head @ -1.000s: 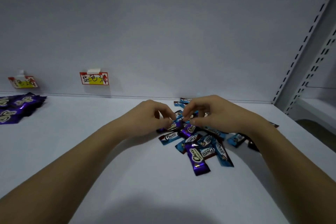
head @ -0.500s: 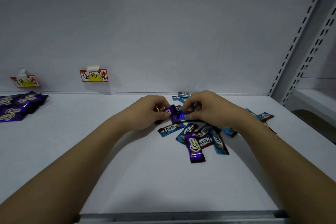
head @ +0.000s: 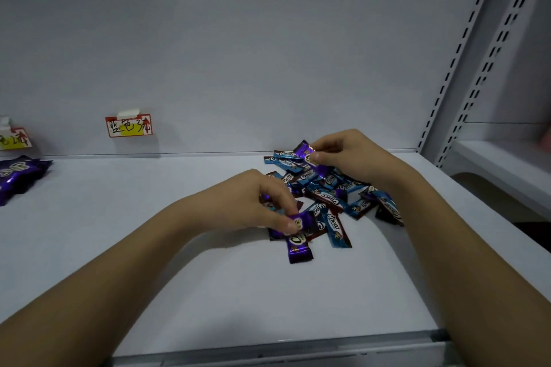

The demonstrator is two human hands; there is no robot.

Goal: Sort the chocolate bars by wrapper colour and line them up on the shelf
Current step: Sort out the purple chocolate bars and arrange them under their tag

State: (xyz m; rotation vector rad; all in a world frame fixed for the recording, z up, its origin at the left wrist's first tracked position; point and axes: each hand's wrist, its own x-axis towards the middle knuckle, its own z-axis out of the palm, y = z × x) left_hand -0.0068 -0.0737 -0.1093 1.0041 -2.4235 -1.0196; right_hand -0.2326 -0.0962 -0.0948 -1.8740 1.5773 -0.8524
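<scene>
Most bars are still lying mixed in the pile point(head: 325, 197) on the shelf point(head: 179, 247). Left hand point(head: 256, 205) is pinching one purple bar point(head: 301, 222); right hand point(head: 348, 155) is pinching another point(head: 305, 149). Few sorted purple bars point(head: 18, 176) are resting far left; blue ones look unsorted.

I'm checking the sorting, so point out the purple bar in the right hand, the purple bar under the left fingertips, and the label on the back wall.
purple bar in right hand point(head: 310, 156), head view, wrapper middle
purple bar under left fingertips point(head: 304, 222), head view, wrapper top
wall label point(head: 128, 126), head view, centre of card

Bare forearms, no sleeves, unadorned hands
</scene>
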